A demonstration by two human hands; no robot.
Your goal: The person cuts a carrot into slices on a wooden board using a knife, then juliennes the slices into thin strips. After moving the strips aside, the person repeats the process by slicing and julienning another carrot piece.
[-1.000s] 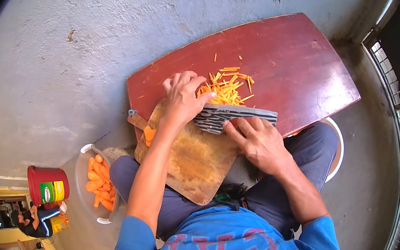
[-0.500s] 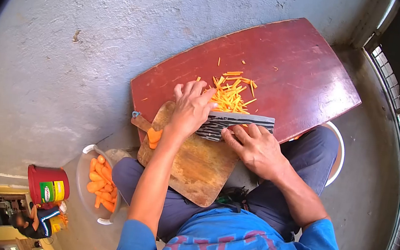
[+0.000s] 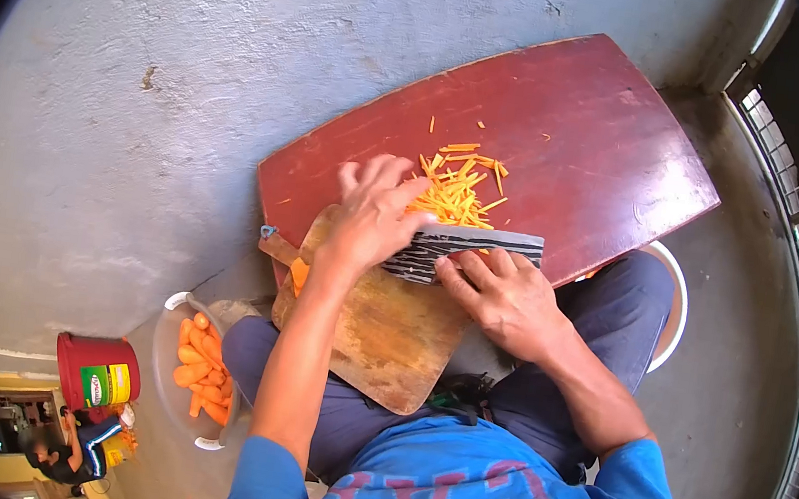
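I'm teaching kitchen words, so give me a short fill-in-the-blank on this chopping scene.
1. The carrot strips lie on a dark ____ board.
2. The right hand rests on a wide patterned ____.
3. The whole carrots sit in a ____ by the red can.
4. The left hand is over the ____ cutting board.

Missing words: red; knife; bowl; wooden
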